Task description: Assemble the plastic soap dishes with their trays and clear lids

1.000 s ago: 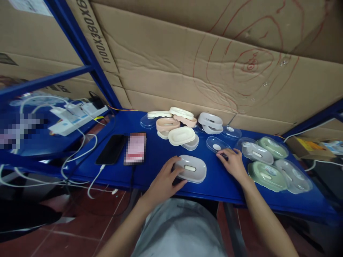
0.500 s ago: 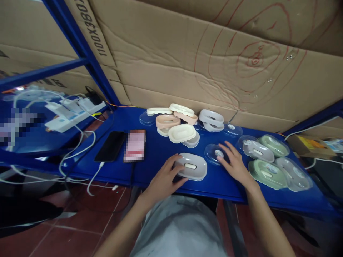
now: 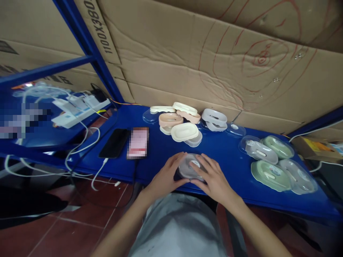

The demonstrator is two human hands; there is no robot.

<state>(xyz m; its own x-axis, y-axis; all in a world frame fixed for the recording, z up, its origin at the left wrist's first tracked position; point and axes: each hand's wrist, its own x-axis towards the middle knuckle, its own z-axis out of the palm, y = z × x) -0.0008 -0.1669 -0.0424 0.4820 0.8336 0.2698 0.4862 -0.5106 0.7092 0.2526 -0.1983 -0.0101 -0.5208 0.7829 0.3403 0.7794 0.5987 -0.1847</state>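
Note:
A grey oval soap dish (image 3: 184, 171) sits at the table's front edge, under a clear plastic lid (image 3: 195, 164) with a round white sticker. My left hand (image 3: 169, 174) curves around the dish's left side, fingers at the far rim and thumb at the near one. Over the lid's right part lies my right hand (image 3: 213, 175), fingers on its top and thumb along the near edge. Both thumb tips almost meet in front. My fingers cover much of the rim, so I cannot tell whether the lid is seated all round.
Lidded green soap dishes (image 3: 271, 175) and grey ones (image 3: 298, 176) stand at the right. Loose cream (image 3: 184, 132), peach (image 3: 170, 120) and grey pieces (image 3: 214, 117) are piled at the back. Two phones (image 3: 114, 143) and a white power strip (image 3: 80, 112) with cables lie left.
My right hand has brought the clear lid from the right onto the grey dish. My left hand has stayed at the dish's left side. The view has shifted slightly.

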